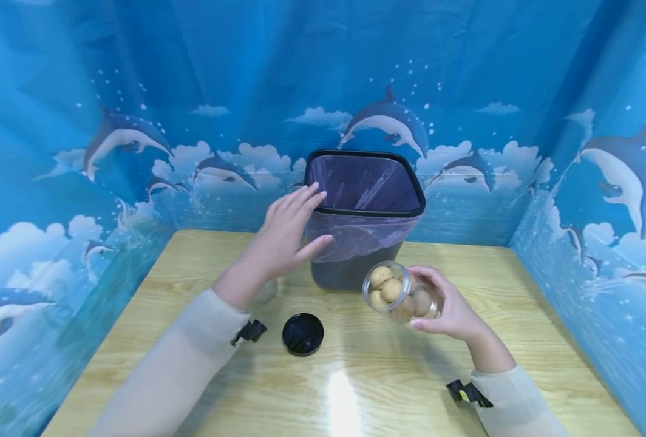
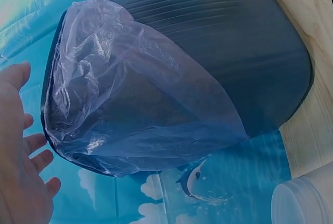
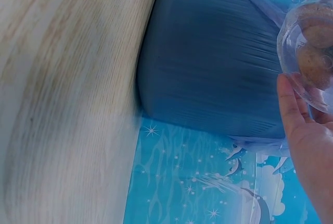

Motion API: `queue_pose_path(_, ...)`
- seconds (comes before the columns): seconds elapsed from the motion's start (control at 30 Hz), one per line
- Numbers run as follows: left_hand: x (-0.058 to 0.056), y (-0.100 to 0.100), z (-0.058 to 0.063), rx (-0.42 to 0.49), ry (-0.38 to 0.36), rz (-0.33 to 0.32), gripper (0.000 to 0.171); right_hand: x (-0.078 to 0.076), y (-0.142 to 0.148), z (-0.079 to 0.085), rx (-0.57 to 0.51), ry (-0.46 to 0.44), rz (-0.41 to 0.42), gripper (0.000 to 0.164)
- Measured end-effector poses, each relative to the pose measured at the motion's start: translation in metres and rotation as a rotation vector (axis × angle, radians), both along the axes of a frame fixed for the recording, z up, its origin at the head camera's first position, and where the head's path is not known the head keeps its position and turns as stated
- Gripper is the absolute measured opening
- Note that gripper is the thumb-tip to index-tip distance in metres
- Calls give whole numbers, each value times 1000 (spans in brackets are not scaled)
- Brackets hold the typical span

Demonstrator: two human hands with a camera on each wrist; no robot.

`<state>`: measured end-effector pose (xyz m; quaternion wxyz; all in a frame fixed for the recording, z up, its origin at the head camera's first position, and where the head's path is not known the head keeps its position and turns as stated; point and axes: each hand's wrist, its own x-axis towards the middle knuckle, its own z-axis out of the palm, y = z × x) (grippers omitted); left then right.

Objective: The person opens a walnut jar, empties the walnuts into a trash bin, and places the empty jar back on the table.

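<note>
In the head view my right hand (image 1: 447,306) grips a clear plastic jar (image 1: 431,303), tilted with its uncovered mouth toward the left. Several round tan pieces, like small cookies (image 1: 392,290), lie inside it. The jar's clear base faces the right wrist view, with my right hand (image 3: 307,140) around its side. A dark trash bin (image 1: 336,274) lined with a thin purple bag (image 1: 363,233) stands just beyond the jar. My left hand (image 1: 290,227) is at the bin's left rim, fingers extended and thumb apart. From the left wrist, the hand (image 2: 23,156) shows beside the rim.
A round black lid (image 1: 303,334) lies on the wooden table (image 1: 279,388), near the left cuff. Another clear container (image 1: 267,292) stands left of the bin, partly hidden by the left forearm. Blue dolphin-print curtains (image 1: 235,73) enclose the back and sides.
</note>
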<state>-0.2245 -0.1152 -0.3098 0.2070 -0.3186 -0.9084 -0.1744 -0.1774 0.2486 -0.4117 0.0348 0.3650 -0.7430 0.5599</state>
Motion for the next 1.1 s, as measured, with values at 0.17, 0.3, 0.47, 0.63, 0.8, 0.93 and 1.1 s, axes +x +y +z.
queue_pose_path(0.17,-8,4,-1,2,-11,19,76,0,0,1,-1,4,2,91)
queue_pose_path(0.3,-13,6,-2,3,-29,36,75,0,0,1,-16,15,10,91)
queue_pose_path(0.47,-18,8,-3,-3,-45,48,74,-1,0,1,-33,28,23,92)
queue_pose_path(0.63,-19,11,-3,-9,-58,58,74,-1,0,2,-41,38,17,91)
queue_pose_path(0.8,-20,11,-4,-25,-52,76,74,0,4,5,-19,22,-25,93)
queue_pose_path(0.93,-20,12,-5,-30,-50,79,73,0,6,7,-34,5,-39,93)
queue_pose_path(1.1,-20,12,-5,-30,-67,78,74,-1,11,10,-70,26,-22,92)
